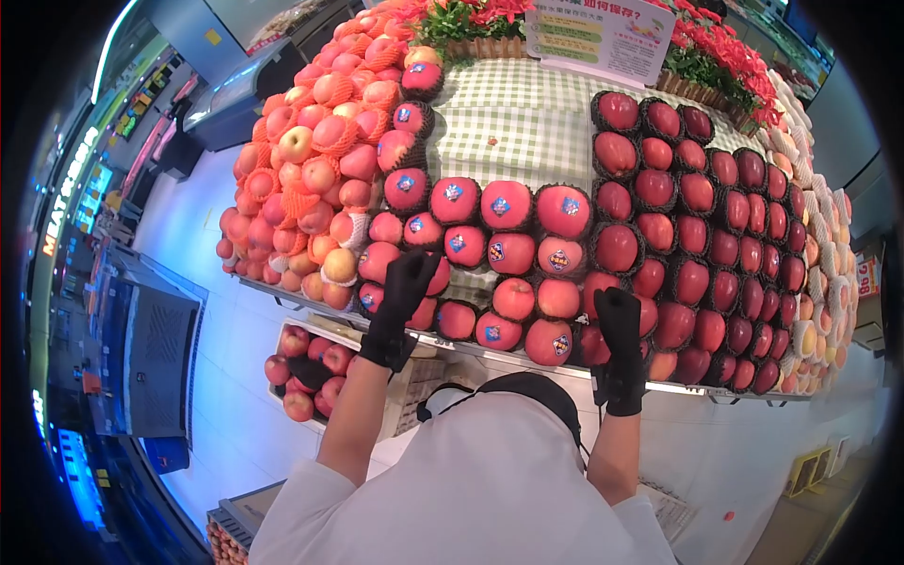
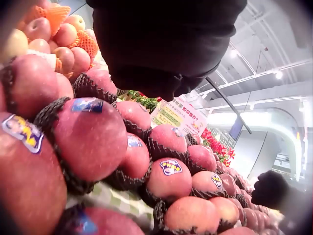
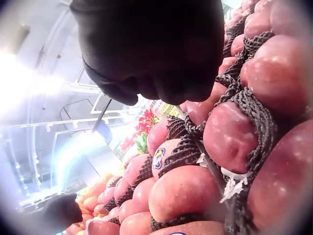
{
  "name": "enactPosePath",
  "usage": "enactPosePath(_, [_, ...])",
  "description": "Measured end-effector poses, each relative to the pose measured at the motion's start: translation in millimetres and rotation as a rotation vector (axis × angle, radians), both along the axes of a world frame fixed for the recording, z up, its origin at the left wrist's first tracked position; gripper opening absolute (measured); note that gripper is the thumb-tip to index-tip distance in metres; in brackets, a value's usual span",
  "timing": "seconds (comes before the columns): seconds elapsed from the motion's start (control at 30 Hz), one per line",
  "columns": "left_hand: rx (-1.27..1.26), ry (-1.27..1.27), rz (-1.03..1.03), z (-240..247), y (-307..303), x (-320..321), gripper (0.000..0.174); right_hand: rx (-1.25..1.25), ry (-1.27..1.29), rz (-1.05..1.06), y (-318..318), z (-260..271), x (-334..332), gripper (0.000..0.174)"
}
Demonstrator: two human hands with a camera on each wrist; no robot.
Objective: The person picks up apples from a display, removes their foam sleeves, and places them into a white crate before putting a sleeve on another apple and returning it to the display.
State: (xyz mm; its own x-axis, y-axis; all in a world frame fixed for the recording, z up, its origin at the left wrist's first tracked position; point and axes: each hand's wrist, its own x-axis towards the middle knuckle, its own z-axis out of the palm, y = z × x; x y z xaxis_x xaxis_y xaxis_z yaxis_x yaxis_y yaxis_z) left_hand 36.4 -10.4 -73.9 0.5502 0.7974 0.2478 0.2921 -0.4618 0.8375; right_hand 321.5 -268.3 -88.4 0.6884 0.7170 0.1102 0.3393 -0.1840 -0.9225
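Observation:
Both hands wear black gloves. My left hand [image 1: 408, 281], its fingers curled, is over the front of the apple display; in the left wrist view the dark glove [image 2: 164, 44] shows nothing in its grip. Beside it sits a red apple [image 1: 439, 276], partly covered by the hand in the head view. Stickered apples [image 2: 93, 139] in black foam nets lie below the left glove. My right hand [image 1: 619, 315] is also curled, above darker red apples [image 1: 650, 278]. No held thing shows under the right glove [image 3: 151, 49]; a netted apple [image 3: 231, 137] lies close below.
Green checked cloth [image 1: 508, 122] covers the display's back. A sign [image 1: 603, 42] stands there between red flowers [image 1: 725, 52]. Apples in orange nets [image 1: 331, 137] are heaped at left. A white crate [image 1: 311, 325] holding apples is below the front edge. Pale netted fruit [image 1: 819, 282] lines the right.

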Motion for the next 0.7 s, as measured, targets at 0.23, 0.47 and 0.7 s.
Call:
enactPosePath(0.23, [-0.103,-0.066,0.083,-39,-57,-18,0.033,-0.055,0.104,0.153,-11,-11,9,0.029])
enactPosePath(0.47, [-0.083,-0.088,0.162,-53,-85,-33,0.034,-0.09,0.161,0.273,-11,-20,2,0.024])
enactPosePath(0.7, [-0.151,-0.053,0.259,-56,-104,-48,0.036,-0.062,0.091,0.31,-14,-27,-5,0.023])
